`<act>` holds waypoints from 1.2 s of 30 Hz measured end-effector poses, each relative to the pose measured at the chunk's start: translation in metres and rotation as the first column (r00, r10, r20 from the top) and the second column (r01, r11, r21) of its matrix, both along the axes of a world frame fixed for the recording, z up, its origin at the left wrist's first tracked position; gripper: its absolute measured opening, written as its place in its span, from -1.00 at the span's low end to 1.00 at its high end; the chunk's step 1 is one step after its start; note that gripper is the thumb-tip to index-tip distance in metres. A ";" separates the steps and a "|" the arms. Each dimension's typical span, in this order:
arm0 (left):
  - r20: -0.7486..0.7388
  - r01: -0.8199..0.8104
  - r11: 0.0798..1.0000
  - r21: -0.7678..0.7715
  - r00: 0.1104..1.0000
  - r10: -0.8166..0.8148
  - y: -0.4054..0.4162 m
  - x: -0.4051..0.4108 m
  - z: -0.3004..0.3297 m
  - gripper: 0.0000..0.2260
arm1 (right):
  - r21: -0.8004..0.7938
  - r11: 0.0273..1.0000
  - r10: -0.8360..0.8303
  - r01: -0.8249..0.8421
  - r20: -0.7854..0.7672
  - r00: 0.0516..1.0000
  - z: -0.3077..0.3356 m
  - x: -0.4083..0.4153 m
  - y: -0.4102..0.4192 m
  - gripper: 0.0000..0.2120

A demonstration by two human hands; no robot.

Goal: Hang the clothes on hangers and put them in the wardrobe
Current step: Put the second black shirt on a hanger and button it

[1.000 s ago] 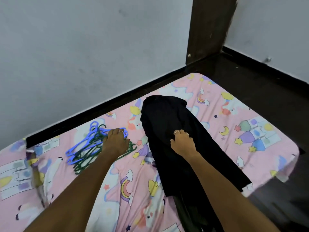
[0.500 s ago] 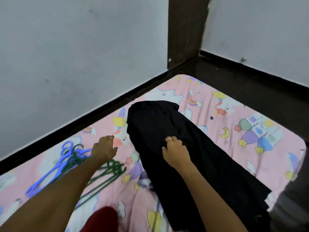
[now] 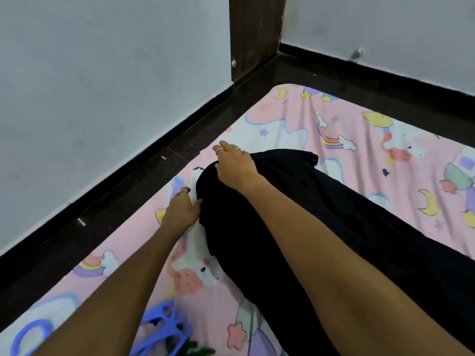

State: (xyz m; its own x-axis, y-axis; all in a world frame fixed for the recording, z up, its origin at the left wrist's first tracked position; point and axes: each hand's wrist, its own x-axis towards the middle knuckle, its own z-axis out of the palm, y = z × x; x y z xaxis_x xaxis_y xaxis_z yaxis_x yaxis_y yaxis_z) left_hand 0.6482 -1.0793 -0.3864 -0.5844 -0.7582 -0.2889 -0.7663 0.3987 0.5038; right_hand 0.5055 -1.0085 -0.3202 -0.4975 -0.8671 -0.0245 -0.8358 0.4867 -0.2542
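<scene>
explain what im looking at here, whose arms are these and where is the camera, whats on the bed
No machine here: these are a person's two bare arms, filmed by a camera worn on their head that looks forward and down. A pink cartoon-print bedsheet covers a mattress on a dark floor beside a pale wall. On it lies a black garment. The right hand rests on the garment's far end; whether its grip has closed on cloth is hidden. The left hand touches the garment's edge beside it. Blue hangers lie near the bottom edge.

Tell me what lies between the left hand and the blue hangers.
In the head view, only the pink printed sheet lies between the left hand and the blue hangers, crossed by that hand's own forearm.
</scene>
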 end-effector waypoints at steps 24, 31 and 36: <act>-0.749 -0.026 0.817 -0.576 0.418 -0.515 0.167 0.038 0.328 -0.89 | -0.636 0.680 -0.410 0.365 0.083 0.908 0.188 0.027 0.233 -0.76; -0.184 -0.005 0.219 -0.976 0.563 -0.806 0.259 0.124 0.482 -0.71 | -0.816 0.290 -0.704 0.501 0.173 0.689 0.351 0.098 0.416 -0.71; -0.088 -0.105 0.022 -0.994 0.680 -0.728 0.310 0.176 0.572 -0.80 | -0.843 0.443 -0.751 0.306 -0.163 0.640 0.464 0.173 0.519 -0.62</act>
